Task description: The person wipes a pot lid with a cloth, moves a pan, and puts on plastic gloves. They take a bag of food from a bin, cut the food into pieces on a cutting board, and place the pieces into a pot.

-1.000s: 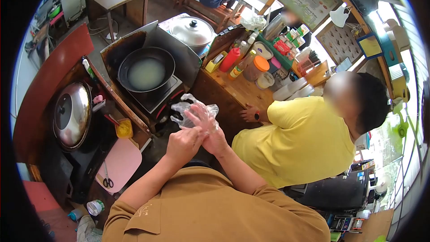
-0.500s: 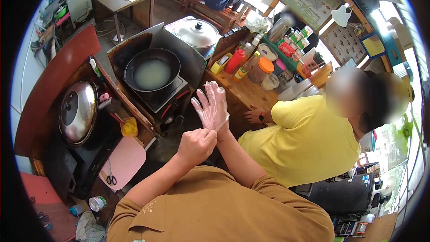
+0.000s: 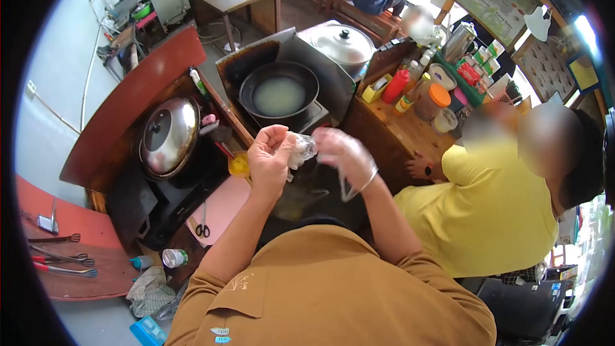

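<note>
Pinched in my bare left hand [image 3: 269, 157] is a crumpled clear plastic glove [image 3: 301, 149]. My right hand [image 3: 349, 157] wears a clear plastic glove of the same sort, its loose cuff hanging at the wrist. Motion smears the fingers of that hand, which point left, right beside the crumpled plastic. Just beyond both hands, a black wok [image 3: 280, 91] with cloudy liquid in it sits on a stove [image 3: 314, 118]. To the left of my left hand is a small yellow container [image 3: 239, 165], above a pink cutting board [image 3: 224, 208] with black-handled scissors [image 3: 202, 225].
A lidded wok [image 3: 170, 134] stands on the left burner, with a red metal shield [image 3: 138, 102] behind it. Bottles and jars crowd the wooden counter [image 3: 384, 125] at right. Close on my right stands a person in a yellow shirt [image 3: 480, 211]. A large lidded pot [image 3: 339, 45] is farther back.
My left hand has left the right wrist and now holds crumpled plastic in front of me. The gloved right hand has turned from upright to pointing left. The view has shifted left.
</note>
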Demonstrator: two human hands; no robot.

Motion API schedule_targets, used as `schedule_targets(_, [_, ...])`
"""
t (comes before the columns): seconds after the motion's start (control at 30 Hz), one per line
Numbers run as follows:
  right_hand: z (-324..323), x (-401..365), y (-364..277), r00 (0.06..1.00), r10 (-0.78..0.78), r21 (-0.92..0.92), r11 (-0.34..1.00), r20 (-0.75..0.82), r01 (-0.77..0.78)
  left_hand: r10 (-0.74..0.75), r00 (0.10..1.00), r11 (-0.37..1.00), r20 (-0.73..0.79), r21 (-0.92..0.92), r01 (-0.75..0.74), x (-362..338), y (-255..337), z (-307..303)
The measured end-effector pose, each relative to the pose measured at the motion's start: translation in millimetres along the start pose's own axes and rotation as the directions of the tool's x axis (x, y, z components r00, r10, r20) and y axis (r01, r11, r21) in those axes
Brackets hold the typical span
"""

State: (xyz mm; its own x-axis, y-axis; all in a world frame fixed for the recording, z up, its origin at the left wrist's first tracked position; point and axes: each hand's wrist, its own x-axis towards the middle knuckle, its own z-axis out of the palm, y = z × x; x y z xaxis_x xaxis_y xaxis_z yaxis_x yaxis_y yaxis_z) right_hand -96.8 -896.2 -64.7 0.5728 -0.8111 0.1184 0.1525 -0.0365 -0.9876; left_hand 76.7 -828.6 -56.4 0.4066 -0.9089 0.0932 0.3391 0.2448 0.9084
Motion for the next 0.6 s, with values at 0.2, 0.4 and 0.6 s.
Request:
schedule_targets(0.2, [47.4, -10.5, 12.7, 0.972, 0.197, 0.306, 0.940, -0.128, -0.150, 0.043, 0.998, 0.994, -0.035, -0.103, -0.046, -11.2, 1.5, 13.5])
schedule_targets(0.4, [30.6, -13.3, 2.5, 0.978, 0.195, 0.599, 0.793, -0.076, -0.112, -0.048, 0.995, 0.984, -0.082, -0.175, 0.033, -15.4, 3.0, -2.6])
schedule_targets(0.6, [29.6, -18.5, 5.6, 0.992, 0.067, 0.828, 0.545, 0.110, -0.129, -0.109, 0.993, 0.971, -0.049, -0.217, 0.096, -14.0, 24.5, -9.7])
